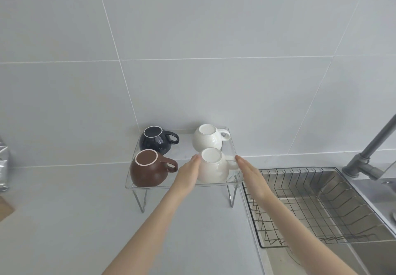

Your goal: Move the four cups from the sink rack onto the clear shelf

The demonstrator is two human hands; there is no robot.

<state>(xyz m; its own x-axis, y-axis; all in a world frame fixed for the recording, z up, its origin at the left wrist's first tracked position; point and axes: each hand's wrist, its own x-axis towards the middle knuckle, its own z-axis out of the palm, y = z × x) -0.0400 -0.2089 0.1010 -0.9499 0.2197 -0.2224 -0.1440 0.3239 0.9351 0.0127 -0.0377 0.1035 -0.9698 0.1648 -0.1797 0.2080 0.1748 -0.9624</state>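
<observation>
A clear shelf (162, 185) on thin metal legs stands on a pale grey counter (75, 221) at the centre of the frame, against a tiled wall. Four cups sit upside down on it: a dark navy cup (155, 140) at back left, a brown cup (147, 169) at front left, a white cup (207, 137) at back right, and a second white cup (214, 166) at front right.

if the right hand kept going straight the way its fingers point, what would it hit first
Probably the tiled wall, just past the clear shelf's right edge. The right hand points up-left beside the front white cup's handle; depth is unclear.
</observation>
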